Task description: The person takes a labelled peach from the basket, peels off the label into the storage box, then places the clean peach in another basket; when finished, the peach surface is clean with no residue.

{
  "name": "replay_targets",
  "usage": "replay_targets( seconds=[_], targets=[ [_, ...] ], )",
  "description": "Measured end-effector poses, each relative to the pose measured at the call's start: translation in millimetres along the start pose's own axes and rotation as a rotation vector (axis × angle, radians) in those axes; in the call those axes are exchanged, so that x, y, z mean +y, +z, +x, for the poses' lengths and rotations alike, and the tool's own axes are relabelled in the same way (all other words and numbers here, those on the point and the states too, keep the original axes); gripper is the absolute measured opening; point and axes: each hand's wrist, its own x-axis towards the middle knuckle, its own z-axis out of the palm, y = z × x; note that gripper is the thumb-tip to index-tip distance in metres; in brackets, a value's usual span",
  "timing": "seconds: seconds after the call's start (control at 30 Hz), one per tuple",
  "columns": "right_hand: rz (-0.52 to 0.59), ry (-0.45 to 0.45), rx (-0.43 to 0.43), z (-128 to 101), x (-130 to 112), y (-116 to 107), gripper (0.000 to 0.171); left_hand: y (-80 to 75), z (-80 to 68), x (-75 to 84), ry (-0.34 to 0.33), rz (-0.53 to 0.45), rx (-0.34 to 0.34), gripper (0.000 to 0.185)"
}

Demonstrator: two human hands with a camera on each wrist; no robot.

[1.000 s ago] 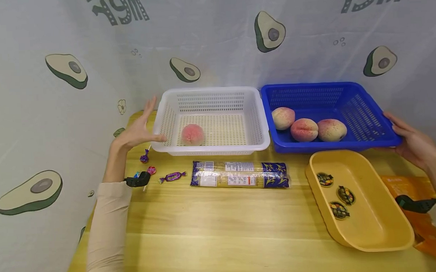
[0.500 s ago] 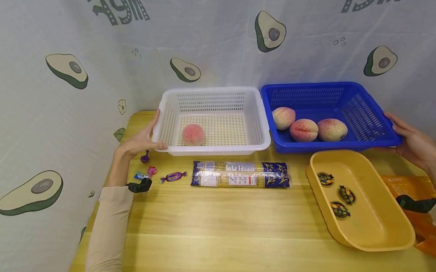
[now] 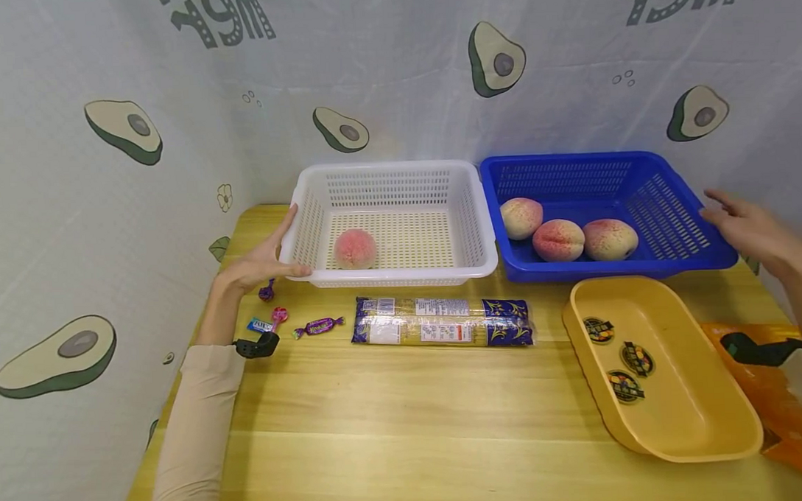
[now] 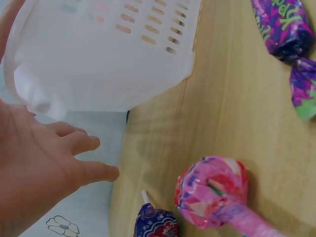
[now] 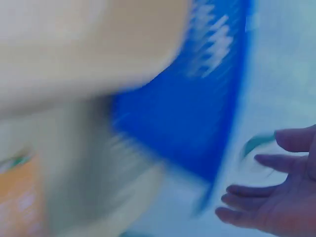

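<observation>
At the left end of the white basket [image 3: 402,275], my left hand [image 3: 258,264] rests with thumb and index finger spread against its rim. The left wrist view shows the other fingers of that hand [image 4: 39,163] extended, apart from the basket wall [image 4: 94,74]. A fuzzy pink peach [image 3: 355,249] lies inside the white basket. My right hand [image 3: 758,232] is just off the right end of the blue basket [image 3: 667,263], its fingers loosely extended and holding nothing. Three peaches [image 3: 559,240] lie in the blue basket. The right wrist view is blurred.
A spaghetti pack [image 3: 442,321] lies before the baskets. A yellow tray [image 3: 677,373] stands front right, beside an orange packet [image 3: 778,407]. Wrapped candy [image 3: 320,326] and lollipops [image 3: 280,314] lie at left. A curtain [image 3: 395,74] hangs behind.
My left hand has come down onto the white basket's left end. My right hand has let go of the blue basket's rim and drawn slightly away. The baskets look unmoved.
</observation>
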Motion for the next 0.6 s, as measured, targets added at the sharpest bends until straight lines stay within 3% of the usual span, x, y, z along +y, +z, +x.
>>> replay_targets(
  seconds=[0.1, 0.27, 0.43, 0.6],
  targets=[
    [-0.052, -0.076, 0.008, -4.1, -54.9, -0.6, 0.076, 2.3, 0.2, -0.6, -0.006, -0.042, 0.007, 0.122],
    [0.018, -0.227, -0.068, -3.9, -151.5, 20.0, 0.079, 7.0, 0.4, -2.0, -0.008, -0.116, 0.02, 0.12],
    [0.125, -0.374, -0.146, 2.6, -237.8, 70.4, 0.08, 10.0, 0.0, -4.5, -0.009, -0.191, 0.034, 0.12],
    [0.218, -0.506, -0.269, 9.2, -297.0, 133.9, 0.079, 11.3, 1.4, -7.6, 0.003, -0.214, 0.048, 0.118]
  ],
)
